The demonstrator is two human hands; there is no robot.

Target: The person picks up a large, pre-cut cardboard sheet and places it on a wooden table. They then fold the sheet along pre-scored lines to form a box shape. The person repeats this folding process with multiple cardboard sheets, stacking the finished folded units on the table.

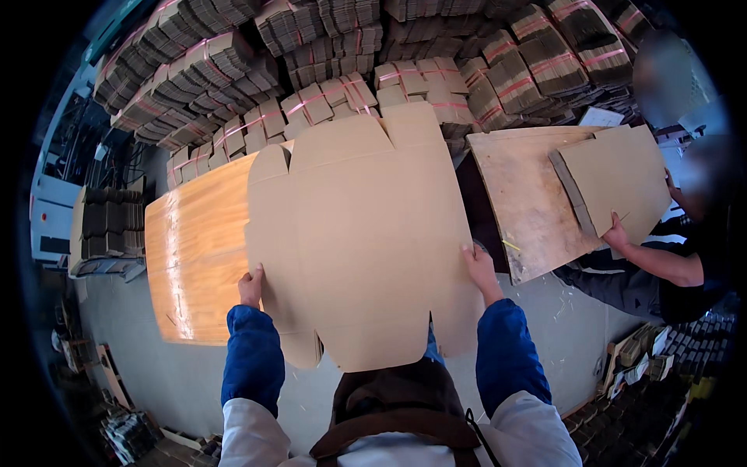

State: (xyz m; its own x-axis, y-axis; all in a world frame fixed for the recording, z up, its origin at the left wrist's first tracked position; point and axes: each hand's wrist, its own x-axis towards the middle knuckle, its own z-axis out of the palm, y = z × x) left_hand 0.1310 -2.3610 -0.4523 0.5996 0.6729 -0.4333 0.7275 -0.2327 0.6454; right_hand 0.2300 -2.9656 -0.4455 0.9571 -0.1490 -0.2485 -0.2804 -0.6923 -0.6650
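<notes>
A large flat cardboard box blank (358, 226) with creases and cut flaps is spread out in front of me. My left hand (250, 286) grips its left edge, thumb on top and the other fingers hidden beneath. On the opposite edge my right hand (482, 271) holds it the same way. The blank covers the right part of a glossy orange wooden table (191, 257), and its near flaps reach over my apron (397, 397). Whether the blank rests on the table or hangs just above it, I cannot tell.
At the right a co-worker's hands (616, 235) hold cardboard sheets (615, 179) on a second wooden table (513, 202). Tied bundles of cardboard (311, 105) are stacked along the far side. Another cardboard stack (113, 226) stands at the left. Scraps lie on the grey floor (560, 335).
</notes>
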